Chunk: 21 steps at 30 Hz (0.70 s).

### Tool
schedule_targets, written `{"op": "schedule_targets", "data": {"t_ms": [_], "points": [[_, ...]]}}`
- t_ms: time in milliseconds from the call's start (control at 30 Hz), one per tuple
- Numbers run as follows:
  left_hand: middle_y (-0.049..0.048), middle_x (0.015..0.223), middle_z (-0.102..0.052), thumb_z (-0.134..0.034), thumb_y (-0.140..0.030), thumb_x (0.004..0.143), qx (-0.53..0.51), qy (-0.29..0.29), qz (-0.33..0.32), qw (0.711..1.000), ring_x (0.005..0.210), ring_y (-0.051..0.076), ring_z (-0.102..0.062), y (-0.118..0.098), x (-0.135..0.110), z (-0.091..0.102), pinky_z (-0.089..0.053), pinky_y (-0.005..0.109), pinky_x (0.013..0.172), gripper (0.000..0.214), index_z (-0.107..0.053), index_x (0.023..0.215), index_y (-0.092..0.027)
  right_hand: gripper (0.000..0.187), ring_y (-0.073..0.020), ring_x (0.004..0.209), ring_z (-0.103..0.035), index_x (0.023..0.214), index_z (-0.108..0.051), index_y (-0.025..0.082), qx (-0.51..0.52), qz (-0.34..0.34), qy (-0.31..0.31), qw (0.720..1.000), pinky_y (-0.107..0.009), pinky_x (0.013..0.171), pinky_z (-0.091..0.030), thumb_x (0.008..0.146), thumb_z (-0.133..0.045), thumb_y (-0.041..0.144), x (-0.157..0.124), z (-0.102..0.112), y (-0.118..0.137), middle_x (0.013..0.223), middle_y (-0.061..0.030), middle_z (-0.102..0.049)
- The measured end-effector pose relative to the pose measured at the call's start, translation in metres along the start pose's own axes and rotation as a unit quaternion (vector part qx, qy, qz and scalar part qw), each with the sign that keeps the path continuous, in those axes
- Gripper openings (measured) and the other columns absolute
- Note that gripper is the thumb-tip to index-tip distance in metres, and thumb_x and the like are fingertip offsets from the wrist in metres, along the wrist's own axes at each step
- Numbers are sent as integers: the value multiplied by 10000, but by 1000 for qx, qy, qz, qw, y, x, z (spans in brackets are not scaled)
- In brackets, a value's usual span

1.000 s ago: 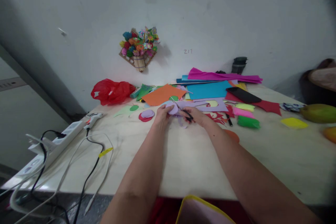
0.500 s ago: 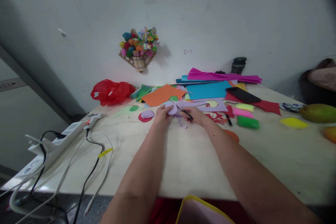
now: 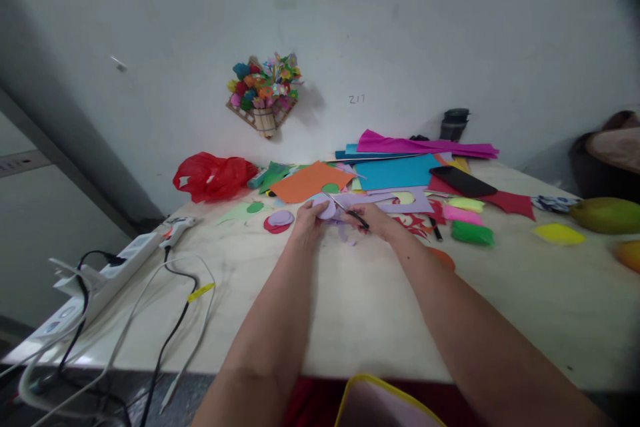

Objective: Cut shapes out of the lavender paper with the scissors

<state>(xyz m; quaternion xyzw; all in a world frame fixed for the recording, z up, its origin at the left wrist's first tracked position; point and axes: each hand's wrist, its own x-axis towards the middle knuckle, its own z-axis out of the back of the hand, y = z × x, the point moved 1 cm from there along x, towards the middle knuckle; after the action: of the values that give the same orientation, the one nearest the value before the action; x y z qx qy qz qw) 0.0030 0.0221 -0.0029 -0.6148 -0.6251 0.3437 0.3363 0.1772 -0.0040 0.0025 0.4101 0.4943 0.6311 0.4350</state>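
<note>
Between the fingers of my left hand (image 3: 309, 217) is a round piece of lilac paper (image 3: 327, 209). My right hand (image 3: 371, 219) is closed round the black handles of a pair of scissors (image 3: 356, 217), whose blades lie at the edge of the lilac piece. A narrow lilac offcut (image 3: 345, 235) curls below the hands. Left of my left hand, lilac discs (image 3: 281, 217) lie on top of red ones (image 3: 276, 228). Behind my right hand rests a lilac sheet (image 3: 423, 201) with shapes cut out of it.
Orange (image 3: 313, 181) and blue sheets (image 3: 397, 172) lie behind the hands. A black phone (image 3: 463, 181) and several coloured packets, one a green packet (image 3: 473, 233), are to the right, near a mango (image 3: 607, 215). A power strip (image 3: 103, 280) with cables runs along the left; a red plastic bag (image 3: 215, 175) sits at back left.
The scissors and the lilac piece have shifted very slightly between my hands. Everything else on the table looks the same.
</note>
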Motion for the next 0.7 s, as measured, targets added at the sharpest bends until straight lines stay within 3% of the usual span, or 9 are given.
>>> {"op": "schedule_targets", "data": {"t_ms": [300,700], "points": [[71,731,-721,-893,-154,590,19,-2,-1,1000,636,155,-668,0,-1,0,-569,265,611,255,-701,751,-104,361,-80,411,-400,625,-580,186,-13,-9,-52,999,-222,384,-317,630,-815,461,-2,2,1,490,48,-492],[57,732,-724,-900,-150,637,24,-13,17,999,624,138,-667,-7,-8,-5,-581,257,617,231,-697,740,-110,361,-80,380,-442,650,-550,198,-2,-16,-27,1000,-211,347,-287,652,-795,463,-14,1,17,482,41,-539]]}}
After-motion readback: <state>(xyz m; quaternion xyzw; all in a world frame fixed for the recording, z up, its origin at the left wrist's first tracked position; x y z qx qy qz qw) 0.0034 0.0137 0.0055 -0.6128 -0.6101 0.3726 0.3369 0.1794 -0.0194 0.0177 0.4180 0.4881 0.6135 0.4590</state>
